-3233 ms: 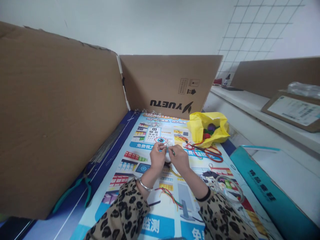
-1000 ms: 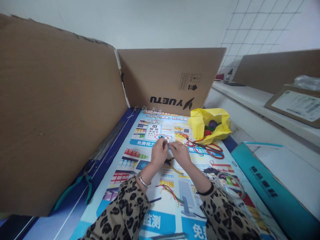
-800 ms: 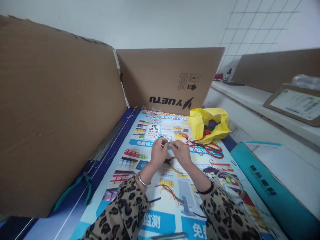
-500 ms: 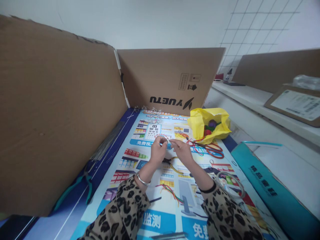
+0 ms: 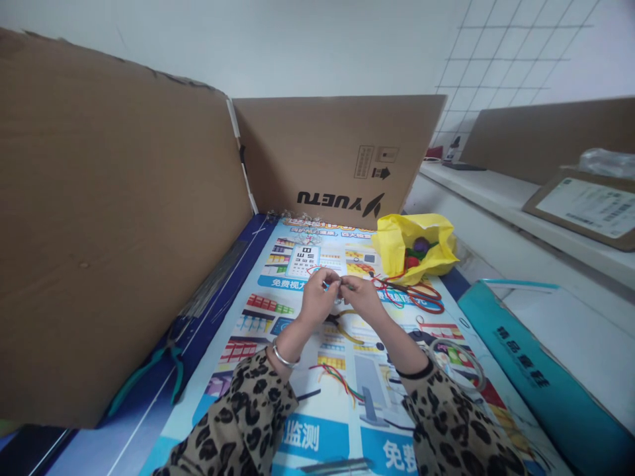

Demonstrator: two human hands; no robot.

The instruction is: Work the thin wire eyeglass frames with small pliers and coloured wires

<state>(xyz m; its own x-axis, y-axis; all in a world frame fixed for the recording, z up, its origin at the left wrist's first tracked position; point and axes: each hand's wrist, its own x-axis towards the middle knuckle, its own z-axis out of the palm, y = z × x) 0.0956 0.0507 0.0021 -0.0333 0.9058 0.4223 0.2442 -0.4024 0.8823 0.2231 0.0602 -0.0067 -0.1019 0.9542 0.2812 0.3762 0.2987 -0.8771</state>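
Note:
My left hand [image 5: 317,301] and my right hand [image 5: 364,297] meet fingertip to fingertip above a printed poster [image 5: 302,436] on the table. Between the fingertips they pinch a small wire-and-bead piece [image 5: 338,285], too small to make out in detail. A silver bangle [image 5: 282,355] sits on my left wrist. Both arms wear leopard-print sleeves. Pliers with yellow handles [image 5: 342,325] lie on the poster just under my hands.
A yellow bag [image 5: 397,248] with coloured beads sits at the right, red cords [image 5: 417,297] before it. Loose coloured wires [image 5: 337,380] and a clear coil [image 5: 459,360] lie nearer. Teal pliers [image 5: 149,370] rest at the left by tall cardboard walls [image 5: 119,218]. A teal roll [image 5: 526,370] lies right.
My hands have stayed together over the poster, shifting slightly and working the small piece between the fingertips. The view has tilted a little.

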